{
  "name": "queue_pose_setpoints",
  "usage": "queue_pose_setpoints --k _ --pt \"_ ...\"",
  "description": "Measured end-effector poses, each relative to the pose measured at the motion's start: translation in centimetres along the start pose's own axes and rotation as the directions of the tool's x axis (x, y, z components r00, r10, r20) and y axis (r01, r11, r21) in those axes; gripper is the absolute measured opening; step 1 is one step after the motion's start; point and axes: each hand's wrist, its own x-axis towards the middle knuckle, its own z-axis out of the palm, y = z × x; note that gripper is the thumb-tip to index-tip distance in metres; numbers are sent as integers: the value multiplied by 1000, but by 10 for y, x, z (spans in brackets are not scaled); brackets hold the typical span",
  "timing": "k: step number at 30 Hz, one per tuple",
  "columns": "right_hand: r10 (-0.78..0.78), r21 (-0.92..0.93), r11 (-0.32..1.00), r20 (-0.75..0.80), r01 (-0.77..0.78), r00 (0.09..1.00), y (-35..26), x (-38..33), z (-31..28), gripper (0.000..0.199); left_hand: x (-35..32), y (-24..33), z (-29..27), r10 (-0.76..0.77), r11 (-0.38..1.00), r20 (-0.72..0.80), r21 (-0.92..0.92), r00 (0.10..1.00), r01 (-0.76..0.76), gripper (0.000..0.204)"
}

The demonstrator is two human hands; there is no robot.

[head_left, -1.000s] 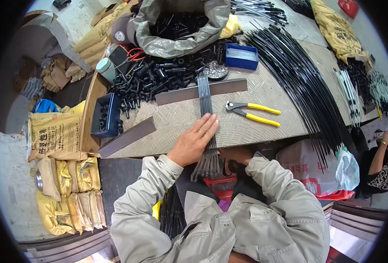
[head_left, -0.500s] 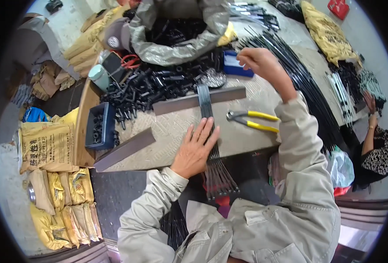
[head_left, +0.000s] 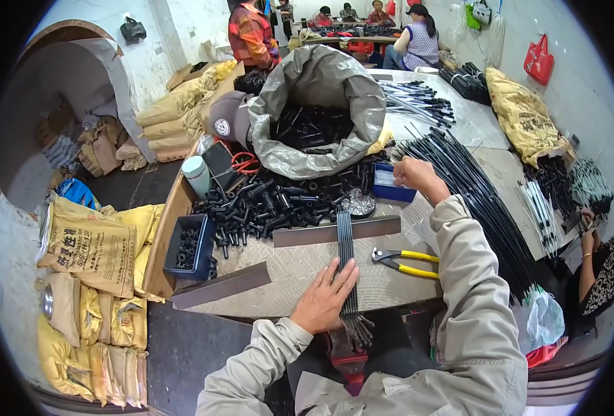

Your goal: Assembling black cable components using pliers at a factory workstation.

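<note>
My left hand [head_left: 326, 297] lies flat with fingers outstretched on a row of thin dark rods [head_left: 347, 239]. The rods run side by side across a straight metal bar [head_left: 380, 227] and reach past the table's near edge. At their far end sits a small heap of shiny silver pieces [head_left: 359, 202]. My right hand [head_left: 421, 177] is at the right side of a small blue box [head_left: 383, 191], its fingers curled together; whatever they may hold is hidden. Pliers with yellow handles [head_left: 418, 272] rest on the table to the right of the rods.
Black tubular fittings [head_left: 265, 204] are piled behind the bar, below a grey sack [head_left: 321, 163]. A dark blue bin [head_left: 188, 249] and another metal bar [head_left: 224, 286] lie left. Long black rods [head_left: 473, 201] spread along the right. A co-worker's hand [head_left: 588, 239] is at far right.
The view has tilted up, bringing the far room and other people into sight. My right hand's fingers have come down close to the blue box. The left hand stays on the rods.
</note>
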Motion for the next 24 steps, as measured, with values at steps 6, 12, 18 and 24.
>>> queue_pose_setpoints --k 6,12,18,24 --pt "-25 1 1000 72 25 997 -6 8 6 8 -3 -5 5 22 990 7 137 1000 -22 85" --pt "-1 -263 965 43 12 999 6 -3 -5 7 16 -2 13 38 995 13 92 999 -39 70" --pt "115 126 988 -208 -90 971 -66 -12 4 8 14 7 0 -5 1000 15 -18 1000 5 92" --pt "-230 269 917 -245 294 942 -97 -54 14 12 21 22 1 24 999 72 -35 997 -22 93"
